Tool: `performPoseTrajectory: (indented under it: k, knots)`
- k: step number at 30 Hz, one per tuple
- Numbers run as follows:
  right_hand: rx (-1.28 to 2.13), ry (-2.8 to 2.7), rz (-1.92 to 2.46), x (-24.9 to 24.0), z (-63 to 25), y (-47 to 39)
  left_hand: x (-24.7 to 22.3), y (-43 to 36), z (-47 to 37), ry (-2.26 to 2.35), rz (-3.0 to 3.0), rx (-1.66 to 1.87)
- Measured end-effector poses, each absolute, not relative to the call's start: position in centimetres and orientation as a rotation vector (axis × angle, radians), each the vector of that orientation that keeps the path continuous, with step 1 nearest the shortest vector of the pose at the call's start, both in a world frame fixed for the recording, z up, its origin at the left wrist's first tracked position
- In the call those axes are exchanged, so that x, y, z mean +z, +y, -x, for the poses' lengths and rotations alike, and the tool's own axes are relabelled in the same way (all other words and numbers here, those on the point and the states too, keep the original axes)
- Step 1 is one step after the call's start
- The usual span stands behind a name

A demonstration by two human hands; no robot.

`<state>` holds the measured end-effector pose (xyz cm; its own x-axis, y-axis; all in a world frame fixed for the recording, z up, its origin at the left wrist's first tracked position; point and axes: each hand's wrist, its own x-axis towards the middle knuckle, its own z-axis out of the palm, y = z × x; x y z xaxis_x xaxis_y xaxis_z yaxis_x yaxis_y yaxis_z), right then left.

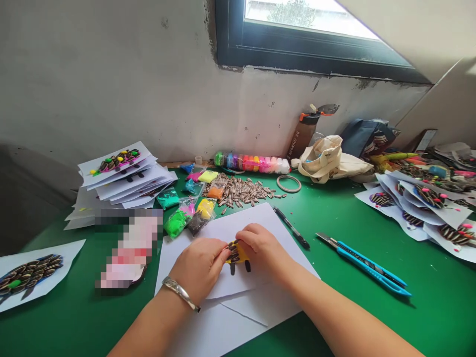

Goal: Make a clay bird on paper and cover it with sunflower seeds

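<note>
White paper sheets (256, 223) lie in front of me, one on top of another. On the upper sheet is a flat yellow clay shape (243, 255) with striped sunflower seeds (233, 252) pressed in rows and two black leg-like pieces (248, 266) below it. My left hand (199, 263), with a silver bracelet on its wrist, has thumb and forefinger pinched together at the shape's left end. My right hand (262, 248) bends over its right end, fingers curled and touching it. Whatever small thing either hand's fingertips hold is hidden.
Behind the paper lie a sunflower seed pile (241, 191) and bags of coloured clay (176, 223). A black pen (292, 228) and blue utility knife (366, 265) lie right. Stacked seed pictures stand left (126, 181) and right (420, 203). A bottle (303, 134) stands by the wall.
</note>
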<state>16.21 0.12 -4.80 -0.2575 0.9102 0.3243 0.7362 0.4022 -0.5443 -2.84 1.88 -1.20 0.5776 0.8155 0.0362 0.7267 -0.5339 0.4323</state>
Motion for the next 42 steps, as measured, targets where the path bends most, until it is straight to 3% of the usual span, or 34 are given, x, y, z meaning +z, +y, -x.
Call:
performPoseTrajectory:
  k: [14, 28, 42]
  knots:
    - [0.177, -2.182, 1.447, -5.3, -15.8, 0.2, -1.7, 1.6, 2.6, 1.207, -2.582, 0.176]
    - [0.303, -2.169, 1.401, -5.6, -15.7, 0.6, -1.2, 1.4, 2.0, 1.243, -2.546, 0.061]
    - [0.148, -2.174, 1.535, -5.4, -16.6, -0.6, -1.3, 1.7, 2.9, 1.243, -2.486, 0.082]
